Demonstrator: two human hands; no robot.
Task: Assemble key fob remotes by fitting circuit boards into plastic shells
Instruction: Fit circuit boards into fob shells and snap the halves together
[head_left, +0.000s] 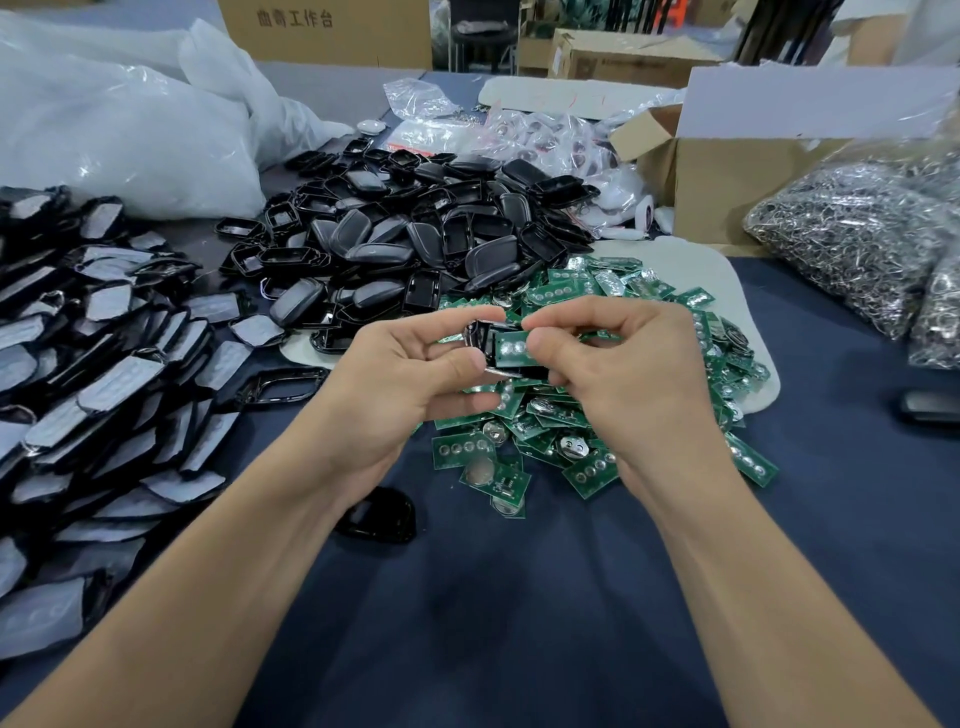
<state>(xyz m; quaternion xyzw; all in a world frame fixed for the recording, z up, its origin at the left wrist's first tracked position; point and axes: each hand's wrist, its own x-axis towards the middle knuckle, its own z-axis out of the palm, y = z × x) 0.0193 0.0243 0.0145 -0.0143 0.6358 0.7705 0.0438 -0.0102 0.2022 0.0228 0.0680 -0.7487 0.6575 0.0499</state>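
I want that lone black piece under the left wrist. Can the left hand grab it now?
Probably not yet: the left hand grips a shell while the right hand fits a green board into it. The black piece lies alone on the cloth, so a freed hand likely could.

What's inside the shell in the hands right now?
A green board sits in the opening of the shell. The left hand grips the shell; the right hand pinches the board. Fingers cover its right end, and anything beneath it is hidden.
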